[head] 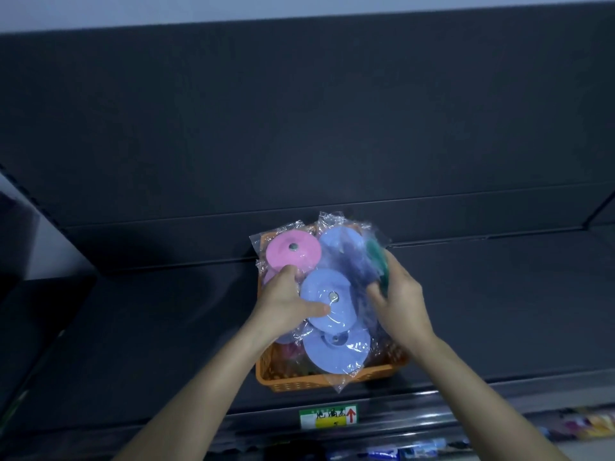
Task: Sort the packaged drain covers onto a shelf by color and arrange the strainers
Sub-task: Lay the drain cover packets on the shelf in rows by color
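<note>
I'm rim-pinching a likely light, slippery bagged lilac round drain cover [327, 284] with left hand [286, 297], right hand [402, 294] clutching bagged green cover [376, 257].

Arms reach forward; left grip [288, 302], right grip [401, 299] curled, grasping

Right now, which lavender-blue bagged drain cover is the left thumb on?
The middle lavender-blue bagged cover: the left hand holds it, thumb on top. Rear cover and front cover, at the orange plastic basket's rim, lie clear of the thumb.
</note>
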`<state>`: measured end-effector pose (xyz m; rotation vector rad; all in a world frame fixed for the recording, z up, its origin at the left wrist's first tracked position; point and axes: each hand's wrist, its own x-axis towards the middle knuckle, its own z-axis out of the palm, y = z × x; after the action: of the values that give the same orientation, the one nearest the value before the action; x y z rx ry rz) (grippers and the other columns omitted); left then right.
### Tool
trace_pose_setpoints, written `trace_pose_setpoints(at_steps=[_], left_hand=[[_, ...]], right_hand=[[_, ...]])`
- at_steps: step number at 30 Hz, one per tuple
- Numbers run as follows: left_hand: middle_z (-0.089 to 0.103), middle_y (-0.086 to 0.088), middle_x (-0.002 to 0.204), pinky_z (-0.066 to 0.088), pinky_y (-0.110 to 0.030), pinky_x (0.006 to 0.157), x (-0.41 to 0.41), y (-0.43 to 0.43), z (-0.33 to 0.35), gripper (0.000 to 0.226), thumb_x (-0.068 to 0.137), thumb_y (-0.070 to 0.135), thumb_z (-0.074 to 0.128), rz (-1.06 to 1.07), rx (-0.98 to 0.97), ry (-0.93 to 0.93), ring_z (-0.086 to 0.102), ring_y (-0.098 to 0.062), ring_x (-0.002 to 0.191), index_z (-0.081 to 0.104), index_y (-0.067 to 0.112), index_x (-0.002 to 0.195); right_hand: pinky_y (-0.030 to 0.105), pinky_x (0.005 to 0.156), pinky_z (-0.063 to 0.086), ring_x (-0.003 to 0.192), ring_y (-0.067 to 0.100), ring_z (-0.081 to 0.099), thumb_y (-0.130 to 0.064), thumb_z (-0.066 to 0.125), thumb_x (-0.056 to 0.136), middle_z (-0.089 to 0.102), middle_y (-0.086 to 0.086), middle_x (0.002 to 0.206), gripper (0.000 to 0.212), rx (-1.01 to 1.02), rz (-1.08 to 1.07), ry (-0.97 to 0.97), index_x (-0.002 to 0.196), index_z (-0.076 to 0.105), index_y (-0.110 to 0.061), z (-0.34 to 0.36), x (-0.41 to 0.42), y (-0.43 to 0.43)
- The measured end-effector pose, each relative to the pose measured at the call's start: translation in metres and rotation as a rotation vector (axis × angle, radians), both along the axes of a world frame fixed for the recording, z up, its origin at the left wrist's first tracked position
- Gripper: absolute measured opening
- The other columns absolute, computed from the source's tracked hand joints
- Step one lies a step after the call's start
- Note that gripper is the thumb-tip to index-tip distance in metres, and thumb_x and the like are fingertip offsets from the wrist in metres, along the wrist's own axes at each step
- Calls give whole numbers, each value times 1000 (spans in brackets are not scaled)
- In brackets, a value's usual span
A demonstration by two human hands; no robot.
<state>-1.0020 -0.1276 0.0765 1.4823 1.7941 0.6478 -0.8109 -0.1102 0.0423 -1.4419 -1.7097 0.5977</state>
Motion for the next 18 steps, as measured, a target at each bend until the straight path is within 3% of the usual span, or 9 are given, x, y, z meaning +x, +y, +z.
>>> trace_pose_setpoints(at_steps=[2, 4, 6, 8, 11, 12, 14, 16, 18], left_hand=[[54, 2, 98, 52, -41, 79, -3, -1, -4, 55, 62, 31, 84, -66, -5, 33, 58, -20, 93, 50, 14, 101], [51, 4, 107, 48, -35, 85, -4, -2, -8, 59, 63, 37, 82, -139, 60, 133, 51, -18, 104, 48, 17, 107], [43, 3, 123, 38, -31, 97, -3, -4, -13, 73, 69, 40, 77, -200, 165, 244, 37, -18, 121, 39, 18, 128], [32, 0, 139, 34, -35, 105, -5, -9, -16, 86, 78, 40, 70, -218, 235, 283, 28, -20, 131, 22, 20, 145], [27, -1, 148, 38, -44, 106, -20, -15, -21, 59, 90, 29, 50, -401, 516, 479, 28, -23, 136, 28, 28, 145], [23, 1, 153, 33, -44, 111, -27, -15, -22, 56, 89, 24, 44, -513, 563, 544, 22, -22, 140, 31, 32, 144], [4, 11, 159, 10, -37, 119, -37, -18, -21, 71, 83, 17, 40, -737, 451, 615, -4, -14, 147, 20, 42, 146], [-16, 15, 156, -9, -31, 118, -39, -21, -22, 85, 80, 20, 46, -880, 322, 706, -22, -8, 142, -1, 46, 146], [-24, 14, 153, -18, -30, 114, -34, -23, -24, 87, 83, 35, 53, -896, 337, 784, -28, -9, 140, -7, 47, 145]], right_hand=[[6, 60, 37, 69, 2, 54, -4, 50, 82, 61, -5, 88, 55, 5, 1, 22, 130, 48, -31, 2, 3, 0], [7, 65, 39, 76, 7, 56, -3, 51, 82, 62, -9, 94, 54, 6, 45, 18, 128, 50, -30, 2, 4, -2], [1, 72, 37, 90, 7, 57, -2, 50, 84, 62, -10, 110, 58, 7, 80, 8, 135, 46, -28, 3, 3, -4], [-1, 72, 35, 87, -1, 55, -1, 49, 86, 61, -9, 113, 57, 20, 69, 16, 136, 45, -27, 2, 3, -8], [-2, 71, 35, 77, -8, 51, -2, 49, 87, 61, -11, 111, 56, 28, 46, 33, 136, 45, -28, 1, 7, -14], [0, 74, 36, 84, -5, 54, -2, 48, 88, 60, -12, 118, 56, 24, 59, 27, 137, 44, -29, 0, 7, -15], [4, 83, 39, 100, 3, 57, -2, 47, 88, 58, -11, 126, 57, 15, 89, 25, 137, 44, -30, -1, 7, -18], [8, 82, 41, 94, -2, 56, -1, 47, 88, 61, -11, 121, 55, 10, 76, 58, 136, 46, -29, 0, 4, -18], [5, 74, 40, 78, -10, 54, 0, 47, 88, 64, -12, 106, 53, -12, 28, 111, 132, 49, -28, 3, 1, -18]])
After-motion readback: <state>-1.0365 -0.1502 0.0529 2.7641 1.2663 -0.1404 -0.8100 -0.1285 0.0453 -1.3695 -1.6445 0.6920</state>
